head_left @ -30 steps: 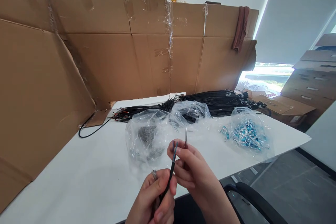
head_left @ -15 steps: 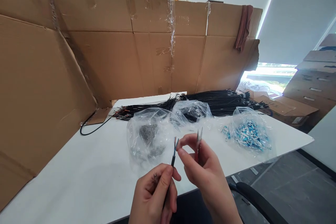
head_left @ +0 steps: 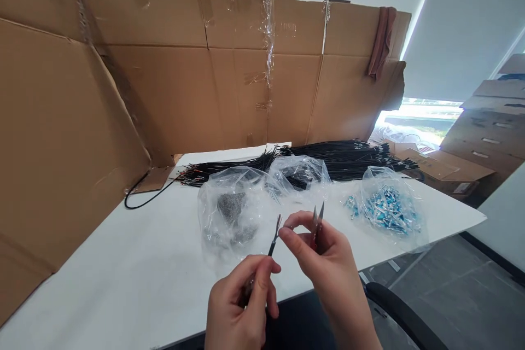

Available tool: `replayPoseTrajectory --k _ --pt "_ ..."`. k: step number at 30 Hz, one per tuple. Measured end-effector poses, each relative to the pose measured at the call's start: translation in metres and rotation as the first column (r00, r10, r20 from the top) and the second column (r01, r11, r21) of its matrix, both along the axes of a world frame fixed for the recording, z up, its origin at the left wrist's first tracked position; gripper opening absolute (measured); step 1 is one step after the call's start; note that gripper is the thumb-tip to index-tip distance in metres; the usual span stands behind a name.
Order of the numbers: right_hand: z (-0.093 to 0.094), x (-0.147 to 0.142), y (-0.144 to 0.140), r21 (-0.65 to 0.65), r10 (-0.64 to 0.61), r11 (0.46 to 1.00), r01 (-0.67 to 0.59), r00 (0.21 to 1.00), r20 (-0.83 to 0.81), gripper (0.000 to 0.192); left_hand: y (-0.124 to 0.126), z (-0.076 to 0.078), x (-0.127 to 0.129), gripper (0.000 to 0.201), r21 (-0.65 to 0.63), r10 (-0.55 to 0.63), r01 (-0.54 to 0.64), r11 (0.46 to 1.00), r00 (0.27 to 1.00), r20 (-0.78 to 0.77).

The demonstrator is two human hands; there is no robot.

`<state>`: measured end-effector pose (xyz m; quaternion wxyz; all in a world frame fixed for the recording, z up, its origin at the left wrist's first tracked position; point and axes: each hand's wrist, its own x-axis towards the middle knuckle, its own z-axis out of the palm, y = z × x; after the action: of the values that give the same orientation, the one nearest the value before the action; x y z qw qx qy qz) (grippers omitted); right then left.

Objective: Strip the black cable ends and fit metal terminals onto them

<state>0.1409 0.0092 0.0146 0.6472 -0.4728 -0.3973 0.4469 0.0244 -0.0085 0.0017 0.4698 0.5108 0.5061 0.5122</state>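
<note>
My left hand grips a black cable between thumb and fingers. Its stripped end points up, with several thin inner wires fanning out. My right hand is closed around a pair of small scissors, whose two pointed metal blades stick up slightly apart and whose red handles are mostly hidden in the palm. The right thumb and forefinger are pinched together just beside the wires. Whether they hold a strand is too small to tell.
Clear plastic bags lie on the white table: one with dark small pieces, one with blue-and-silver pieces. Behind are bundles of black cables and a cardboard wall. A chair armrest is at lower right.
My right hand has shifted slightly right with the scissors, its thumb and forefinger closing together. The cable end in my left hand now leans a little more to the right.
</note>
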Motion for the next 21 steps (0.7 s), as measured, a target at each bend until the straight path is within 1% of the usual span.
replayPoseTrajectory --k 2,4,6,7,8,10,12,13,14,15,16,17,19,20,21 --pt "0.0 -0.001 0.0 -0.007 -0.048 0.999 0.048 0.998 0.033 0.027 0.0 -0.003 0.002 0.024 0.11 0.113 -0.103 0.989 0.99 -0.09" --pt "0.0 -0.003 0.0 0.02 -0.091 0.996 0.09 0.994 0.067 0.024 0.0 -0.006 0.004 0.018 0.214 0.199 -0.165 0.963 0.969 -0.146" --pt "-0.003 -0.004 0.0 0.064 -0.126 0.991 0.121 0.988 0.092 0.021 0.0 -0.008 0.007 0.015 0.274 0.237 -0.186 0.944 0.957 -0.166" --pt "-0.004 -0.005 0.0 0.083 -0.144 0.987 0.136 0.985 0.096 0.02 0.0 -0.008 0.008 0.015 0.277 0.236 -0.184 0.943 0.957 -0.167" --pt "-0.005 -0.006 0.0 0.1 -0.152 0.985 0.143 0.983 0.099 0.019 -0.001 -0.008 0.008 0.016 0.256 0.218 -0.173 0.951 0.962 -0.161" --pt "-0.009 -0.006 0.001 0.13 -0.164 0.98 0.151 0.982 0.092 0.017 -0.001 -0.006 0.008 0.022 0.138 0.13 -0.115 0.984 0.986 -0.108" --pt "-0.013 -0.005 0.003 0.15 -0.155 0.978 0.144 0.986 0.065 0.017 0.0 -0.003 0.005 0.031 -0.037 -0.004 0.004 0.999 1.0 0.017" --pt "-0.015 -0.004 0.004 0.156 -0.136 0.979 0.128 0.99 0.042 0.017 0.001 -0.002 0.002 0.035 -0.121 -0.073 0.085 0.989 0.992 0.101" --pt "-0.017 -0.003 0.005 0.156 -0.109 0.982 0.107 0.994 0.007 0.018 0.003 -0.001 0.0 0.037 -0.193 -0.14 0.178 0.965 0.971 0.194" --pt "-0.019 -0.001 0.007 0.154 -0.071 0.985 0.076 0.997 -0.038 0.018 0.006 0.0 -0.004 0.039 -0.249 -0.205 0.282 0.926 0.933 0.295" --pt "-0.02 0.001 0.008 0.155 -0.014 0.987 0.028 0.996 -0.091 0.019 0.009 0.0 -0.007 0.04 -0.289 -0.262 0.393 0.873 0.877 0.402" --pt "-0.021 0.002 0.009 0.162 0.052 0.986 -0.027 0.986 -0.156 0.019 0.013 -0.001 -0.01 0.039 -0.307 -0.305 0.502 0.809 0.803 0.511" --pt "-0.02 0.005 0.011 0.187 0.199 0.971 -0.146 0.929 -0.312 0.018 0.021 -0.004 -0.015 0.036 -0.294 -0.34 0.683 0.669 0.633 0.696" --pt "-0.018 0.006 0.012 0.203 0.274 0.957 -0.209 0.879 -0.39 0.018 0.024 -0.006 -0.017 0.034 -0.273 -0.339 0.742 0.612 0.558 0.758" --pt "-0.017 0.008 0.014 0.216 0.344 0.937 -0.273 0.82 -0.458 0.019 0.027 -0.008 -0.019 0.033 -0.251 -0.335 0.782 0.571 0.501 0.798"
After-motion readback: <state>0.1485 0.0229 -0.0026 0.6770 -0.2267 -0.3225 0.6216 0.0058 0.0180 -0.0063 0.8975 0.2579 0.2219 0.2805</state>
